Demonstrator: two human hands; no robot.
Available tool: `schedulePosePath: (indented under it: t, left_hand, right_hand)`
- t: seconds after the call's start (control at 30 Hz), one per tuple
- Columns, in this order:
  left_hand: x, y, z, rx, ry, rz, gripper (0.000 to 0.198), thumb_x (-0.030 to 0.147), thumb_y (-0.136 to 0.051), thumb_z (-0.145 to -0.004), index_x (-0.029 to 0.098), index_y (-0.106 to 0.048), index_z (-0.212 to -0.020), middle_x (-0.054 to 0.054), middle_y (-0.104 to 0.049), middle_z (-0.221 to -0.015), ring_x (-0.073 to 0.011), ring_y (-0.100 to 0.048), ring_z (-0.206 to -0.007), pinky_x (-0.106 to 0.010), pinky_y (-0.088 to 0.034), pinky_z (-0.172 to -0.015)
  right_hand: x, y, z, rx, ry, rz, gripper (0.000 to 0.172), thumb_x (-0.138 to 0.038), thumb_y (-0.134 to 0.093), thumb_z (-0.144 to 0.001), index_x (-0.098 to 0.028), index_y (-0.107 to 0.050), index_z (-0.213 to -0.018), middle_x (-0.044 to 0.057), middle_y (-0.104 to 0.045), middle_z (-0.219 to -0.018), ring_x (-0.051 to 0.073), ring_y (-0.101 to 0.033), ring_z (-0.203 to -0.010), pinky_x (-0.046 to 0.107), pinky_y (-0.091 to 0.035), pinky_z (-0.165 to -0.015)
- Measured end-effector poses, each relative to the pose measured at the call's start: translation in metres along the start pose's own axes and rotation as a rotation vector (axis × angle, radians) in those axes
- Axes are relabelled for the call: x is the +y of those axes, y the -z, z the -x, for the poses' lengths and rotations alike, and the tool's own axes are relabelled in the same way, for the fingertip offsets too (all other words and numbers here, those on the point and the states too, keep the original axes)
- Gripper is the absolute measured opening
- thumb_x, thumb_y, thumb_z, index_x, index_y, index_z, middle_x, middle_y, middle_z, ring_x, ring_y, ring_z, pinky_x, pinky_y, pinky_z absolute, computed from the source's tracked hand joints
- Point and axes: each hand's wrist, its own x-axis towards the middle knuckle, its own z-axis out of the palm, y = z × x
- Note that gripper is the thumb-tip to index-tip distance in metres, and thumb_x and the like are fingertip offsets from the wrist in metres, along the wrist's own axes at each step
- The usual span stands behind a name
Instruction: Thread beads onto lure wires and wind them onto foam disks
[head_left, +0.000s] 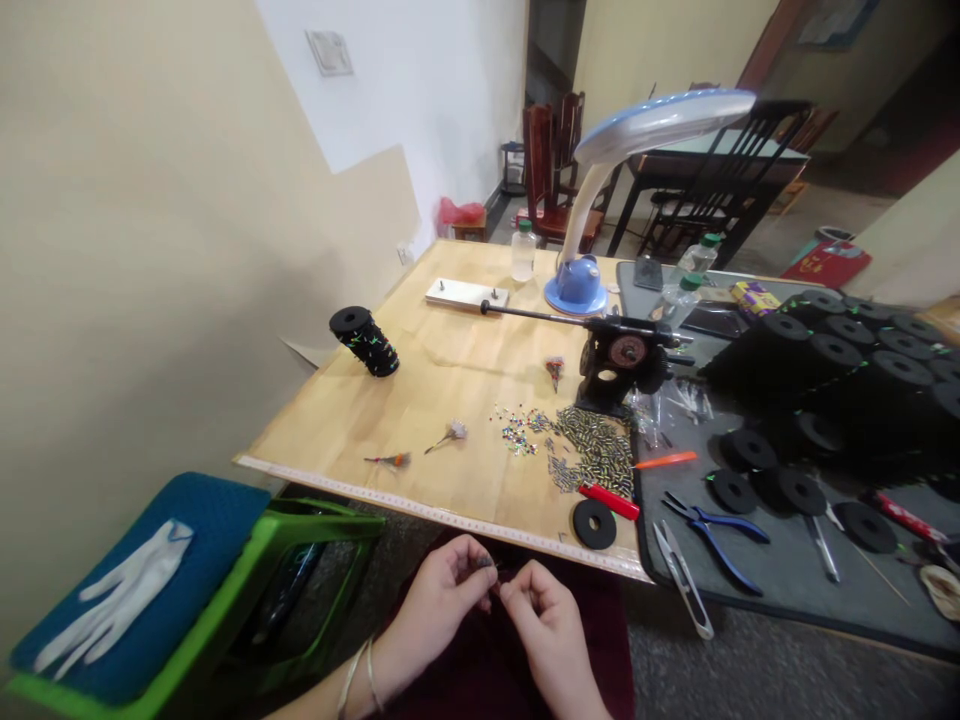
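Observation:
My left hand (442, 600) and my right hand (549, 625) are close together in front of the table's near edge, above my lap. Both are closed in a pinch. A tiny dark piece shows at the left fingertips, too small to name; whatever lies between the right fingers is hidden. Nearest to them on the table is a black foam ring (583, 522), with a red-handled tool (609, 501) against it. Behind lie a pile of small metallic pieces (594, 448) and scattered coloured beads (517, 435). Small feathery bundles (452, 434) rest farther left.
A black winding machine (619, 365) with a long rod stands behind the pile. Blue pliers (716, 525), white snips (681, 580) and many black spools (832, 350) occupy the grey mat. One spool (365, 342) stands at left. A blue lamp (576, 285) is at the back.

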Motion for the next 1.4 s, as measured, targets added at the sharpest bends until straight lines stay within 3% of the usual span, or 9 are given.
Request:
schedulePosePath:
  t: [0.47,0.8,1.2,1.4]
  left_hand:
    - [-0.003,0.001,0.004,0.007,-0.053,-0.072,0.012,0.02,-0.063,-0.071,0.017,-0.052,-0.068,0.004,-0.053,-0.061,-0.0115,-0.05,-0.056,-0.023,-0.042,-0.055]
    - [-0.005,0.003,0.005,-0.017,-0.142,-0.218,0.004,0.018,-0.061,-0.074,0.015,-0.059,-0.072,-0.001,-0.061,-0.068,-0.0146,-0.054,-0.064,-0.025,-0.044,-0.061]
    - [-0.012,0.002,0.003,-0.027,-0.11,-0.178,0.009,0.021,-0.062,-0.074,0.016,-0.056,-0.07,0.002,-0.058,-0.064,-0.0136,-0.052,-0.061,-0.024,-0.041,-0.058]
    - [-0.004,-0.001,0.003,-0.042,-0.074,-0.114,0.014,0.021,-0.065,-0.071,0.016,-0.053,-0.067,0.003,-0.056,-0.061,-0.0123,-0.05,-0.058,-0.024,-0.041,-0.056]
  right_hand:
    - [0.003,-0.001,-0.003,-0.009,0.007,0.059,0.027,-0.034,-0.057,-0.08,-0.018,-0.048,-0.061,-0.005,-0.041,-0.054,0.011,-0.034,-0.052,0.023,-0.027,-0.05]
    - [0.011,0.001,-0.005,-0.014,0.058,0.082,0.016,-0.032,-0.058,-0.083,-0.016,-0.06,-0.081,-0.004,-0.049,-0.06,0.011,-0.037,-0.051,0.023,-0.029,-0.05]
    - [0.015,0.002,-0.006,0.0,0.058,0.021,0.015,-0.03,-0.059,-0.081,-0.016,-0.06,-0.074,-0.004,-0.047,-0.056,0.011,-0.036,-0.05,0.022,-0.029,-0.048]
    - [0.011,0.0,-0.009,0.015,0.007,-0.069,0.013,-0.028,-0.062,-0.075,-0.017,-0.056,-0.07,-0.007,-0.043,-0.053,0.01,-0.034,-0.047,0.021,-0.029,-0.047]
